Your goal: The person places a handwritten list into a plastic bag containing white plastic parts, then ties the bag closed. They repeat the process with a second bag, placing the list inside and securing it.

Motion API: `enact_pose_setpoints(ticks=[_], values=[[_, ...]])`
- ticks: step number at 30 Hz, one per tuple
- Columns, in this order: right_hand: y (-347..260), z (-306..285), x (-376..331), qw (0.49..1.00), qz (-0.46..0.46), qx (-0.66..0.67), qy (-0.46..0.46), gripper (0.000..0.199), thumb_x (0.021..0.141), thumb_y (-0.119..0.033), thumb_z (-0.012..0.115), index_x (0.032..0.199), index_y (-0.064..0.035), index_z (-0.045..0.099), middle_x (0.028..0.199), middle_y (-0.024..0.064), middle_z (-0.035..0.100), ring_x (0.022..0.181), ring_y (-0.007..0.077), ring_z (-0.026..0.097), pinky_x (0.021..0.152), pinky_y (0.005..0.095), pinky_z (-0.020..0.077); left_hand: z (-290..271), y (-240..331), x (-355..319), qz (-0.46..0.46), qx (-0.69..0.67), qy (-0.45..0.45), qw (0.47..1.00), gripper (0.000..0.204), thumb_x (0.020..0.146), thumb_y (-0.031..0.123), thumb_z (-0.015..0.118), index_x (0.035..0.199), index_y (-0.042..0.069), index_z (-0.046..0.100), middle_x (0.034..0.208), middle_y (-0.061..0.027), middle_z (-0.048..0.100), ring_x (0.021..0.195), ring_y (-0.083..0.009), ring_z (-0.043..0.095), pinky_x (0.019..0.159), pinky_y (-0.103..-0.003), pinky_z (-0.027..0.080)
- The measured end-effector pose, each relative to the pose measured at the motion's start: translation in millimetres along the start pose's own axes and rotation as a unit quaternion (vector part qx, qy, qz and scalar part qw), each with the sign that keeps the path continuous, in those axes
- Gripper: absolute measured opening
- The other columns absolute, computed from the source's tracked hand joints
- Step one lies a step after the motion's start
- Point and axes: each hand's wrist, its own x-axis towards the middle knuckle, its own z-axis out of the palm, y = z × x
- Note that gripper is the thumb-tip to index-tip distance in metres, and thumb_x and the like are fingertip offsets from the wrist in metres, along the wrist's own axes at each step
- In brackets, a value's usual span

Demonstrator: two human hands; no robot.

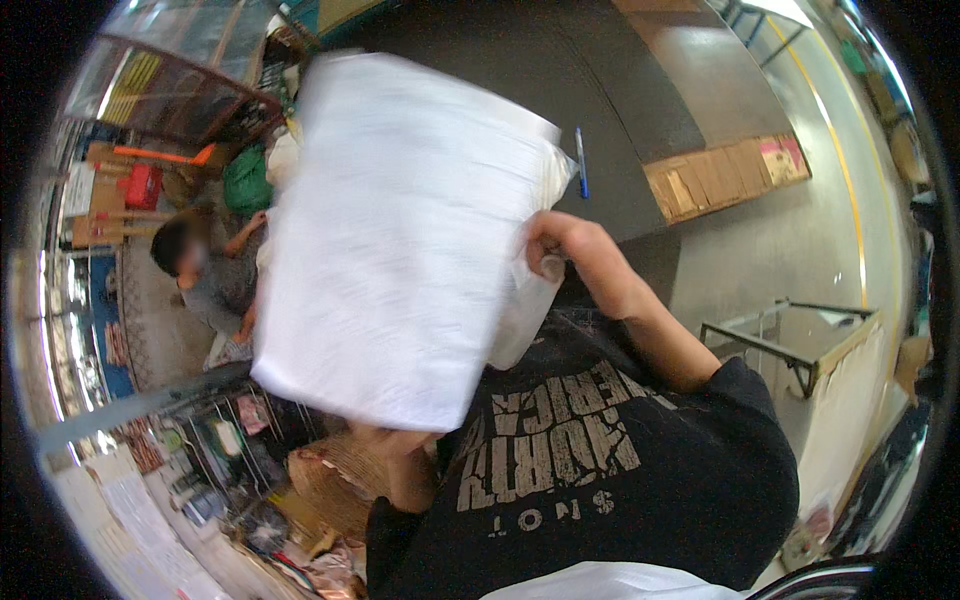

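Head view, looking down along the person's chest.

Main item: a large white sack (400, 240), held up in front of the body. Woven plastic texture, faint fine ribbing across the face, slightly glossy. Roughly rectangular, flat, soft edges; blurred, so finer weave cannot be told. It covers most of the middle of the picture, from the dark table down to the chest.

Right hand (560, 245): fingers curled closed over the sack's right edge, pinching a bunched fold of the material. Forearm runs down to a black short sleeve.

Left hand (395, 445): under the sack's lower edge, mostly hidden by it. Only a wrist and part of the palm show; it touches the bottom of the sack, but how far the fingers are closed cannot be told.

Surroundings:
- Black T-shirt (600, 470) with cracked pale lettering, matte cotton.
- Dark table (600, 110) behind the sack, smooth flat top; a blue pen (581, 162) lies on it just beside the sack's upper right corner.
- Flattened brown cardboard (725, 175), with torn patches, at the table's right end.
- Metal frame trolley (800, 345) on the smooth grey floor, right.
- Another person (205, 270) sitting low at left, well apart from the sack holder.
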Motion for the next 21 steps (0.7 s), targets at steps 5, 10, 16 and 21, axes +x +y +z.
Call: enact_pose_setpoints(ticks=[5,10,16,21], values=[[-0.8,9.1,1.0,0.986,0.053,0.031,0.158,0.046,0.109,-0.034,0.057,0.130,0.0062,0.062,0.121,0.0097,0.072,0.113,0.0185,0.065,0.099,0.0346,0.0505,70.8,-0.7,2.7,0.032,0.107,0.355,0.928,0.020,0.073,0.015,0.083,0.091,0.022,0.079,0.095,-0.0110,0.075,0.086,-0.0317,0.074,0.083,-0.044,0.057],[7.1,7.5,10.0,0.990,0.043,0.001,0.131,0.034,0.105,-0.019,0.065,0.128,0.0064,0.063,0.120,0.0096,0.073,0.107,0.0175,0.067,0.093,0.0338,0.0539,74.4,-22.1,-24.7,-0.153,0.116,0.440,0.877,0.024,0.077,0.021,0.085,0.098,0.013,0.079,0.105,-0.0185,0.069,0.105,-0.0316,0.070,0.084,-0.036,0.053],[16.3,11.8,9.9,0.988,0.012,-0.041,0.148,0.032,0.106,-0.019,0.064,0.125,0.0066,0.065,0.120,0.0102,0.073,0.107,0.0165,0.066,0.092,0.0328,0.0533,58.6,-24.8,-6.7,-0.371,0.198,0.482,0.769,0.024,0.093,0.019,0.075,0.112,0.004,0.069,0.134,-0.0219,0.055,0.123,-0.0364,0.056,0.101,-0.043,0.047],[15.0,13.9,9.6,0.987,-0.011,-0.046,0.153,0.031,0.106,-0.018,0.064,0.125,0.0061,0.066,0.120,0.0106,0.073,0.109,0.0161,0.066,0.094,0.0326,0.0525,63.9,-34.6,-8.6,-0.437,0.106,0.462,0.765,0.037,0.090,0.024,0.080,0.118,0.004,0.064,0.128,-0.0181,0.061,0.118,-0.0352,0.058,0.102,-0.044,0.046]])
